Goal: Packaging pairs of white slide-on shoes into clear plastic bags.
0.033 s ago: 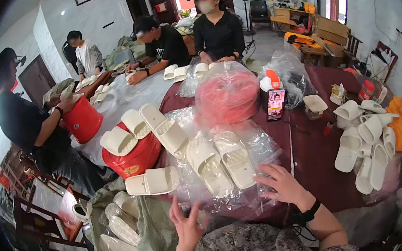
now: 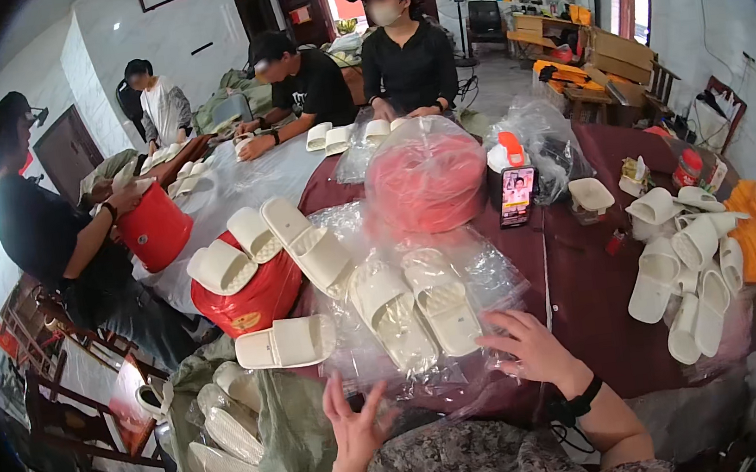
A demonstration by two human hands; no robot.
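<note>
A pair of cream slippers [image 2: 415, 311] lies sole-up inside a clear plastic bag [image 2: 494, 269] on the dark red table [image 2: 591, 305], right in front of me. My right hand [image 2: 530, 344] rests with spread fingers on the bag's near edge, just right of the pair. My left hand [image 2: 355, 425] hovers at the table's near edge with its fingers apart and nothing in it, below the bag. A single cream slipper [image 2: 286, 342] lies to the left of the pair.
More slippers lie on an overturned red bucket [image 2: 250, 297]. A red roll wrapped in plastic [image 2: 427, 179], a phone [image 2: 516, 195] and a slipper heap [image 2: 689, 266] share the table. A green sack [image 2: 281, 452] with slippers sits lower left. Several people work across the table.
</note>
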